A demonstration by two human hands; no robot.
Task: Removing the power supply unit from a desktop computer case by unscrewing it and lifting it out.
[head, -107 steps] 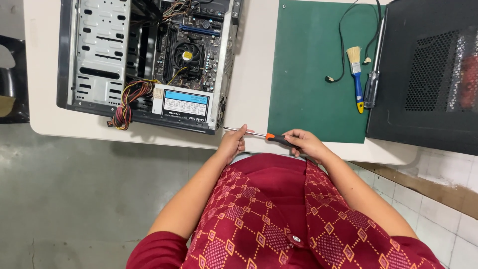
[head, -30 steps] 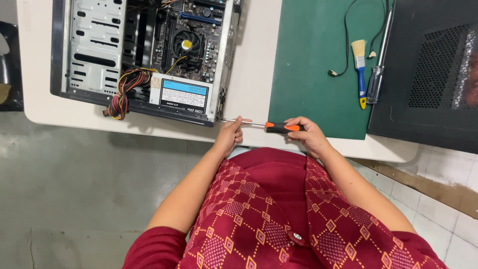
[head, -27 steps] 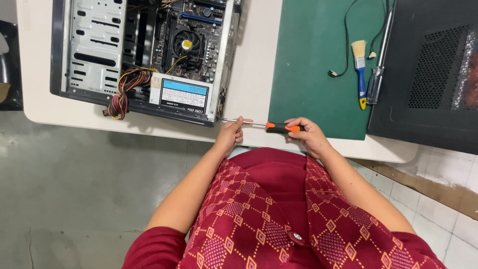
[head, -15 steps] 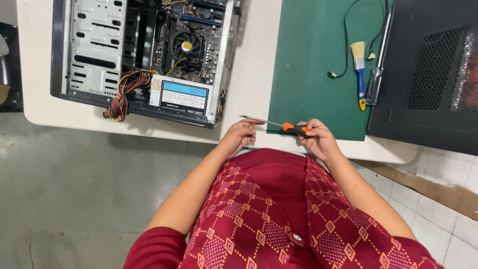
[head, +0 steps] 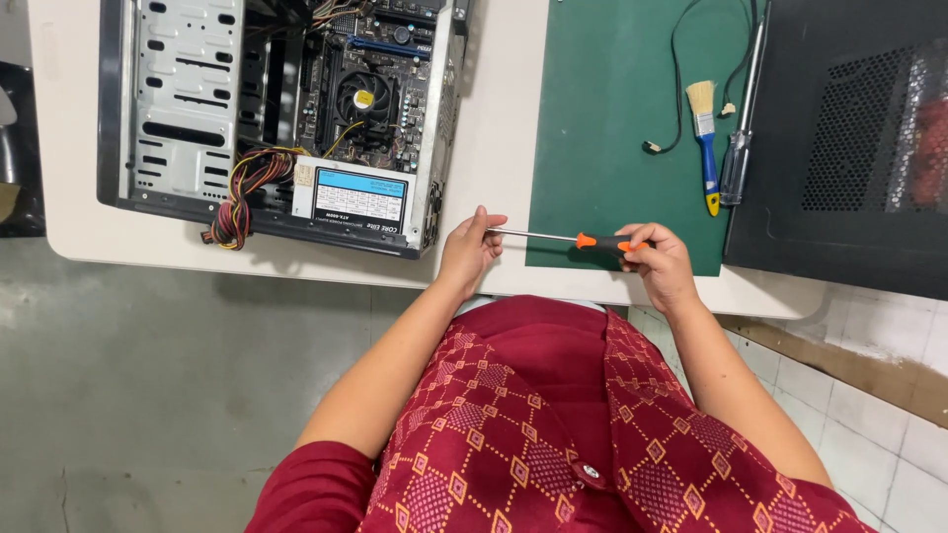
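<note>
The fingers [head: 640,249] of the right hand [head: 660,265] are curled shut around the orange-and-black handle of a screwdriver [head: 578,239], which lies level above the near edge of the surface [head: 494,118], its thin metal shaft running leftward. The left hand [head: 466,255] meets the far end: its fingers [head: 486,223] are pinched lightly together on the tip, so the tool is bridged between both hands, just in front of the person's lap.

To handle this well, I judge the left fingertips should stay gentle on the point and only steady it, while the right hand keeps the firm grip and does any turning; a hard squeeze at the tip risks a slip or a prick.

Just beyond the tip lies an open computer case [head: 276,118] on its side, showing a fan, a boxed power supply with a label, and a bundle of coloured wires [head: 242,192] spilling over its near rim. To the right a green mat [head: 612,128] covers part of the pale surface; on it rest a small blue-handled brush [head: 705,143], a second, clear-handled screwdriver [head: 739,148] and a thin black cable [head: 677,89]. A black perforated panel [head: 849,138] lies at the far right. Below are a grey concrete floor [head: 148,395] and white tiles [head: 869,395].
</note>
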